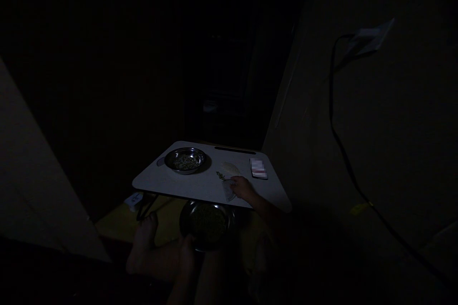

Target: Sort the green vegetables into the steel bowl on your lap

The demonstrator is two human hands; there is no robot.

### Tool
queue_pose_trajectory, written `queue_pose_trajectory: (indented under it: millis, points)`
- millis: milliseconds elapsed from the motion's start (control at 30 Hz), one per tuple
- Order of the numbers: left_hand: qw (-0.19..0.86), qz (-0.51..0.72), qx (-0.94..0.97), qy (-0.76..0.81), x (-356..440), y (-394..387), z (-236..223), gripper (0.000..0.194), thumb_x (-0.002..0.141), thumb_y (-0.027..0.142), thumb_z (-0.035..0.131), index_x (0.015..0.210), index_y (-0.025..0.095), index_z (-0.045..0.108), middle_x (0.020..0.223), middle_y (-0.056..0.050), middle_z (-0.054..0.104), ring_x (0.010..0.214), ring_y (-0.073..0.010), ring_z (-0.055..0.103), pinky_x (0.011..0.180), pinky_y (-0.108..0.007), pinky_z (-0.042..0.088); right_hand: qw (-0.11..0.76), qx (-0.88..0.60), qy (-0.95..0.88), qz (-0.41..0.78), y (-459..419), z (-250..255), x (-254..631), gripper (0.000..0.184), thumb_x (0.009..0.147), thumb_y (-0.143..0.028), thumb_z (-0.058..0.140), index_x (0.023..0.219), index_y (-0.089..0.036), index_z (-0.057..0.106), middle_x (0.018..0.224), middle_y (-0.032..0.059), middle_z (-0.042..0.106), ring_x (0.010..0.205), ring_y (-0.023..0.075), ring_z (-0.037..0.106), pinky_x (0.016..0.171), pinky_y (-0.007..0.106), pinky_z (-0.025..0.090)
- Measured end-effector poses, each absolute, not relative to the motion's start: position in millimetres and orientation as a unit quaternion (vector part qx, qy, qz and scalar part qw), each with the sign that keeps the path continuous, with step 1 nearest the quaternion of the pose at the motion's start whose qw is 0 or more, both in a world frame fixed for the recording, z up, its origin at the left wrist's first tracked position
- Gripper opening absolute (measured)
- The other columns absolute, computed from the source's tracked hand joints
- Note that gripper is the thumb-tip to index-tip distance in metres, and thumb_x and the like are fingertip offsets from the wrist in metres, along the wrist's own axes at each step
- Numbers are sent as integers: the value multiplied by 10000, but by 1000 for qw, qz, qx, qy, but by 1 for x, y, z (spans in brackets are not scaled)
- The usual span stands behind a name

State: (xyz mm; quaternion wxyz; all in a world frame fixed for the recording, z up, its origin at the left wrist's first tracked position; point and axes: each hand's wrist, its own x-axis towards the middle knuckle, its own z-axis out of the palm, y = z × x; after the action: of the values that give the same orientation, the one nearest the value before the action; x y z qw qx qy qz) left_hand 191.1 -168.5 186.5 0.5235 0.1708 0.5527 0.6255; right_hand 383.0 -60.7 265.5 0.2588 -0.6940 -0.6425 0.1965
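Note:
The scene is very dark. My right hand (242, 188) rests on a small white lap table (200, 183), fingers closed on a pale plastic bag (229, 171) holding something greenish. My left hand (187, 249) grips the rim of a steel bowl (207, 225) of green bits, held below the table's front edge above my lap. A second steel bowl (185, 159) with pale green pieces stands on the table's far left.
A small flat card-like object (258, 168) lies on the table's right. My bare foot (143, 243) rests on a yellow floor mat (118, 224). A black cable (343, 152) runs down the right wall from a white socket (368, 38).

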Motion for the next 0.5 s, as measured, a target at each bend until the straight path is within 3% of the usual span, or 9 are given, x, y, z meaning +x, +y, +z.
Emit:
queue_pose_trajectory:
  millis: [100,267,500]
  points:
    - [549,594,182,559,189,-170,187,63,456,186,473,503,147,459,470,-7,454,480,-131,429,485,-280,349,259,-701,-636,192,-60,262,394,408,697,-184,495,1098,-117,523,812,75,634,619,136,579,488,188,400]
    - [527,644,172,528,195,-173,197,154,465,165,471,614,179,506,521,-20,477,575,-183,485,526,-307,375,244,-715,-633,173,-60,262,410,388,697,-184,498,1081,-141,536,835,69,634,688,156,581,541,202,414]
    - [365,738,196,533,207,-183,222,468,433,108,518,883,239,526,728,-36,578,826,-258,527,617,-334,422,241,-712,-647,130,-55,256,432,400,683,-157,496,1080,-120,528,1001,82,590,840,145,556,670,202,415]
